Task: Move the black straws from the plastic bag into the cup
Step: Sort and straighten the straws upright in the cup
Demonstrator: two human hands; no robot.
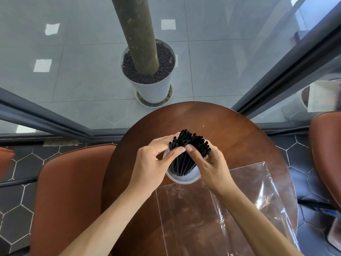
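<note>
A thick bundle of black straws (186,145) stands upright in a clear plastic cup (182,179) on the round wooden table (230,133). My left hand (153,163) wraps the bundle from the left, thumb and fingers pressed on the straws. My right hand (208,163) wraps it from the right, its thumb meeting the left thumb in front. The clear plastic bag (221,204) lies flat on the table, close to me and to the right, with no straws visible in it.
A brown leather chair (73,191) stands left of the table and another (326,154) at the right edge. Beyond the table is a glass wall, with a white plant pot (153,87) and trunk behind it. The floor has dark hexagon tiles.
</note>
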